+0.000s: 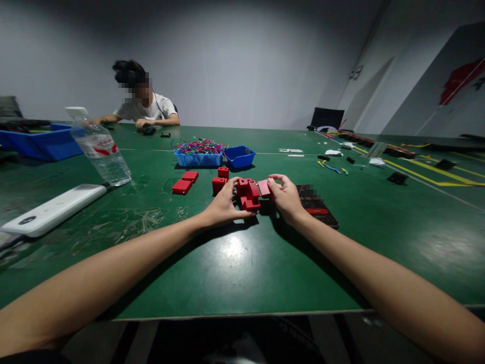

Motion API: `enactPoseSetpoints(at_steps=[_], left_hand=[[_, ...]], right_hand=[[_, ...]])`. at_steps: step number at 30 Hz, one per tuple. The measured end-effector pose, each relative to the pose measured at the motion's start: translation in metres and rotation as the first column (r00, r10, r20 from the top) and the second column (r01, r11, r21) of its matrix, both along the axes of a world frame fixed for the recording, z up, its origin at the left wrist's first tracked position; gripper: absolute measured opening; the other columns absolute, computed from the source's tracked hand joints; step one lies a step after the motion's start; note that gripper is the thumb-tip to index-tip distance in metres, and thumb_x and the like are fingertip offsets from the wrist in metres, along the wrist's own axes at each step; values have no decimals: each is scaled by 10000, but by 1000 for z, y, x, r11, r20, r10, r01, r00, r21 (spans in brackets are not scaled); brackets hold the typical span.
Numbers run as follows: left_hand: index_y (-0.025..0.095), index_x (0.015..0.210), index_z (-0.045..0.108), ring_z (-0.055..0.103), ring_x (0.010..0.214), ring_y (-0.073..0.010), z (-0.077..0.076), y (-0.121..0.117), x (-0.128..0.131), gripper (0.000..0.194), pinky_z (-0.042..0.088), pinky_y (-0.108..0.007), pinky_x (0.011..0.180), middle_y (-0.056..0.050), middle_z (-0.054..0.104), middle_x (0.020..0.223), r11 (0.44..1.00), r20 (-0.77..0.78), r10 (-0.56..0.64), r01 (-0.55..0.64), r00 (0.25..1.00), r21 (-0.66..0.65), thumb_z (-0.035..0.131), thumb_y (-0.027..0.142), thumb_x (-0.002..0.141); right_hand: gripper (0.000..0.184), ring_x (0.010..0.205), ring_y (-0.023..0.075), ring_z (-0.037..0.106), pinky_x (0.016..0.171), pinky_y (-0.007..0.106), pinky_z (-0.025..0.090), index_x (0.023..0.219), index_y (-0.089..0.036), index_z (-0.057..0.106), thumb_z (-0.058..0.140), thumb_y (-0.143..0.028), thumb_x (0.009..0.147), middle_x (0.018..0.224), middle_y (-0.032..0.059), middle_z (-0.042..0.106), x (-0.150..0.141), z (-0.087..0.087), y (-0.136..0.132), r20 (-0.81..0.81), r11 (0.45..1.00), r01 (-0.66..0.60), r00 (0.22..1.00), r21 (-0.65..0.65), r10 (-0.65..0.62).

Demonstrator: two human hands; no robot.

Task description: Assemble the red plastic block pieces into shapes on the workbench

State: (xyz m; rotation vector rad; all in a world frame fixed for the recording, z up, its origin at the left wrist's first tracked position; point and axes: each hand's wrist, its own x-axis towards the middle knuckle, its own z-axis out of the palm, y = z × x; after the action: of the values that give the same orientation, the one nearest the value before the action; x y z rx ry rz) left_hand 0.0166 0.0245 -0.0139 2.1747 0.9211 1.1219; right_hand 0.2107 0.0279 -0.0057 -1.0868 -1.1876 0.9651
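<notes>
hands apart, curled on red blocks; the blocks sit between them

Table, clocked from held block: pliers, two o'clock; phone, three; power strip, nine; bottle, ten; wires in tray, eleven; bin, twelve.

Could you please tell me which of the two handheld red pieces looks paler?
The small flat-faced piece in the right hand; its face looks pinkish, while the notched block in the left hand is deep red.
</notes>
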Motion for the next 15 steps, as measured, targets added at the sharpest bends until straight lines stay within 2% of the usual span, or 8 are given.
enactPoseSetpoints(at_steps=[3,7,11,15], left_hand=[[168,1310,375,581,1164,-292,0,-2,0,885,490,-458,995,-161,547,1295,1000,-9,17,-17,1000,-16,847,429,609],[177,1308,387,607,1123,-288,0,-2,0,881,513,-461,968,-152,557,1282,998,-9,29,-30,1000,-49,843,459,610],[185,1294,406,629,1086,-279,2,-3,0,858,529,-455,947,-142,569,1270,997,-10,31,-31,999,-74,839,470,610],[180,1288,413,627,1093,-274,4,-5,1,850,524,-446,960,-138,570,1276,995,-29,45,-47,999,-84,835,481,614]], right_hand=[[346,449,124,541,417,227,412,961,-218,532,667,-444,735,555,-57,598,-1,2,-3,-29,1000,2,1000,12,-2],[294,465,120,554,385,219,421,893,-207,559,700,-395,716,588,-47,604,-4,6,-4,-108,998,21,994,-62,-28],[311,639,131,645,519,243,538,861,-188,564,758,-323,658,762,-10,649,-4,7,-2,-214,998,-11,977,-65,-3],[411,732,137,660,602,258,567,939,-184,549,787,-356,652,895,14,642,-3,5,-3,-151,998,30,988,53,-22]])
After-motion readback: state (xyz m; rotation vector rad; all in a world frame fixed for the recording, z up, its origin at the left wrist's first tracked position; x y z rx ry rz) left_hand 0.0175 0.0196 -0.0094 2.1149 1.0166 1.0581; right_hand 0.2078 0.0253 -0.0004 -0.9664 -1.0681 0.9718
